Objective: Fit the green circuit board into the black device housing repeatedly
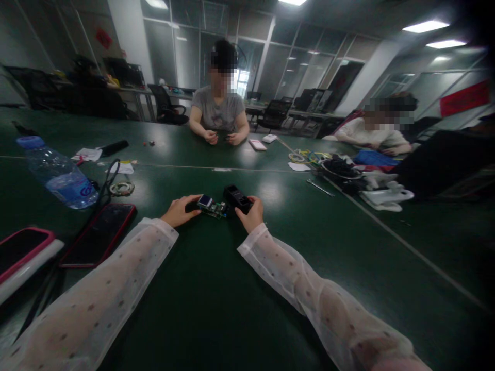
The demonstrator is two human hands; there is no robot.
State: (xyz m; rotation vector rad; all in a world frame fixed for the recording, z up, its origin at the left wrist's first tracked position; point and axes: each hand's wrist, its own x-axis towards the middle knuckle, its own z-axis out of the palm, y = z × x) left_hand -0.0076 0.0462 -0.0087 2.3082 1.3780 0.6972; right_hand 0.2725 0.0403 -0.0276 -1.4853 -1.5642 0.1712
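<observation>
Between thumb and fingers, my left hand (181,210) grips the left end of a small green circuit board (212,207). A little square screen (205,201) sits on that board. Closed around the right side of a black plastic casing (236,198) is my right hand (253,214). The casing is tilted, and its near end lies close to the board's right end; whether the two touch I cannot tell. Both hands are just above or resting on the green table (201,299).
Left of me are a water bottle (64,175), a red-edged phone (99,236), a pink-edged phone (25,250) and a bracelet (121,188). To the right lie a wrench (320,188), tangled cables (340,167) and a white plastic piece (386,198). Two people (218,108) sit across the table.
</observation>
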